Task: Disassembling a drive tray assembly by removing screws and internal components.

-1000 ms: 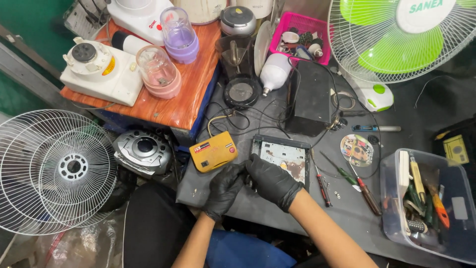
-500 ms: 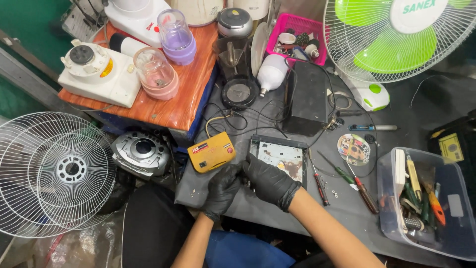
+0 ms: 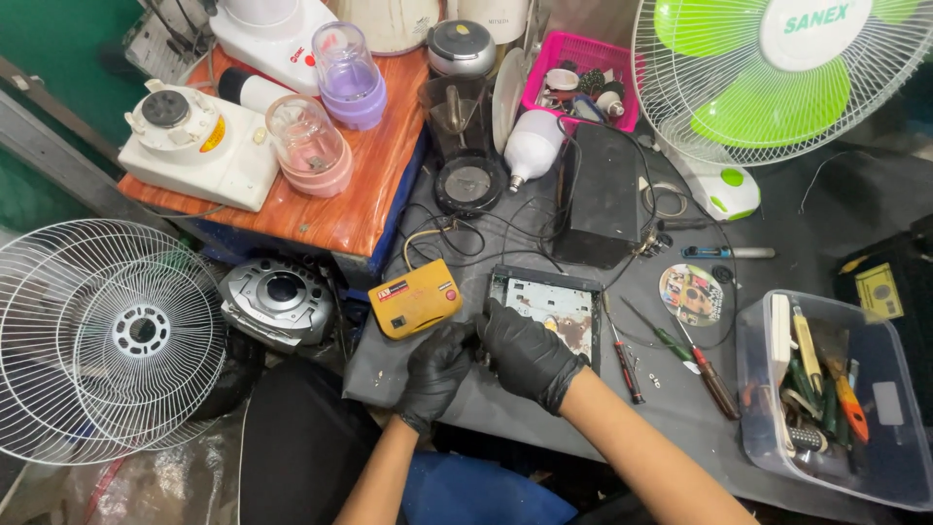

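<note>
Now both hands, in black gloves, are seen at the near edge of the dark table [image 3: 855,194]. The right hand [image 3: 527,352] is laid with curled fingers over the near left corner of an opened metal device [image 3: 554,306], a flat rectangular chassis with its inside shown upward. The left hand [image 3: 437,369] is closed just beside it, thumb touching the right hand; what is gripped between them cannot be told. The device is placed near the table's front edge, its long axis running left to right, its far edge touching black wires [image 3: 505,238]. Just left of it a yellow meter [image 3: 415,297] is lying, slightly tilted. To the right, well apart from the hands, two screwdrivers [image 3: 680,350] are laid slantwise, with a disc [image 3: 691,293] behind them and a clear box of tools [image 3: 826,399] at the right edge. Little open room is left around the device; some bare surface is seen only before it, toward the person.
</note>
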